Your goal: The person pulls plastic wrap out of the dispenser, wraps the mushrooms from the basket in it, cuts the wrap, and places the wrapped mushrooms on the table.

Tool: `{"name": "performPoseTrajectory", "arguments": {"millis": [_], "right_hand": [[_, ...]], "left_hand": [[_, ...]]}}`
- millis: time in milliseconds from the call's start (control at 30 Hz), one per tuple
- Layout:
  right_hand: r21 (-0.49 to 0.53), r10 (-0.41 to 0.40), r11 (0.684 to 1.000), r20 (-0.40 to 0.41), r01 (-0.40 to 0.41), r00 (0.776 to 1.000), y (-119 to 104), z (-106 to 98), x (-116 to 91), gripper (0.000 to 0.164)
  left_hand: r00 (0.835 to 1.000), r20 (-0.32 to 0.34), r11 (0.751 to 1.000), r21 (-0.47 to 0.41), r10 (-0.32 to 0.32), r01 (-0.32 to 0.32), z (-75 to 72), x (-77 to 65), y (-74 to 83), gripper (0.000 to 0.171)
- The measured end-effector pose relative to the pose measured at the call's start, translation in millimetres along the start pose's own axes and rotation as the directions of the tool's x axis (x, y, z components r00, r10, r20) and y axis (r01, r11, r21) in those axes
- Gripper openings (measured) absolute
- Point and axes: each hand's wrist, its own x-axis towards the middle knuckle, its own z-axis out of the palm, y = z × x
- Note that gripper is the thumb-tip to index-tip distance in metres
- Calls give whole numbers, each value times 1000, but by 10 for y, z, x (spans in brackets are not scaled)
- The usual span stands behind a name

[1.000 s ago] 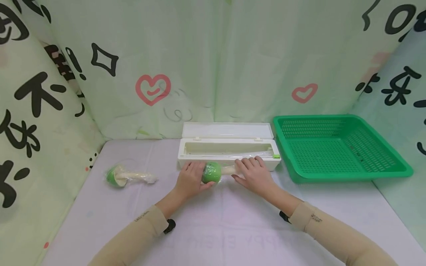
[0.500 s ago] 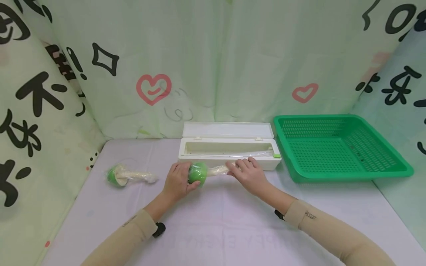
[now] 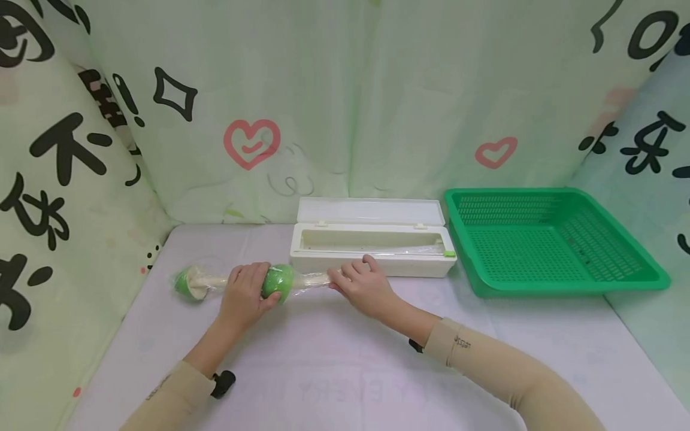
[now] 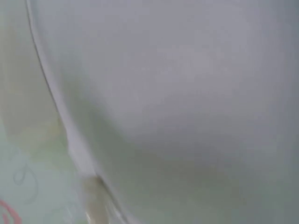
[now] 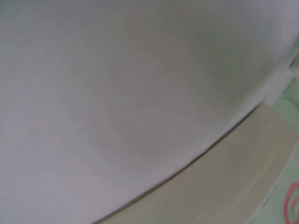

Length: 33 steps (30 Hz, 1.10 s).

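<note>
In the head view, my left hand [image 3: 245, 293] grips the rounded green head of a mushroom-shaped thing [image 3: 279, 280] wrapped in clear plastic film. Its pale stem runs to the right, where the fingers of my right hand [image 3: 366, 290] pinch the film-covered end. The thing lies level, in front of the white box. A second wrapped thing of the same shape [image 3: 190, 284] lies on the table to the left, its stem partly behind my left hand. Neither wrist view shows fingers.
A long white cling film dispenser [image 3: 372, 264] stands behind my hands with its lid raised and a green slider at its right end. Beside it on the right sits a green plastic basket [image 3: 539, 290]. Printed cloth walls [image 3: 409, 120] enclose the table [image 3: 345, 365] at the back and sides.
Both hands have moved left along the table, carrying the wrapped mushroom-shaped thing from in front of the dispenser to close beside the second one. Dispenser and basket stay put.
</note>
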Motion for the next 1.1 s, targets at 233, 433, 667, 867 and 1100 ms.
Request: {"name": "performPoseTrajectory", "arguments": {"millis": [233, 433, 667, 867, 1100], "right_hand": [[34, -20, 999, 45, 18, 999, -493, 109, 396, 29], [31, -69, 997, 140, 65, 988, -1013, 237, 686, 24], [42, -65, 998, 334, 54, 940, -1406, 347, 913, 23], [77, -62, 997, 483, 28, 873, -1541, 400, 1044, 22], [140, -83, 990, 702, -23, 708, -1597, 408, 1147, 28]], "left_hand": [[993, 99, 994, 90, -68, 59, -439, -300, -344, 69], [950, 278, 988, 93, -144, 122, -851, -626, -671, 75], [896, 390, 975, 150, -211, 164, -1099, -900, -935, 58], [851, 466, 969, 166, -241, 183, -1137, -1001, -1074, 50], [770, 563, 954, 194, -299, 229, -1130, -1008, -1155, 42]]}}
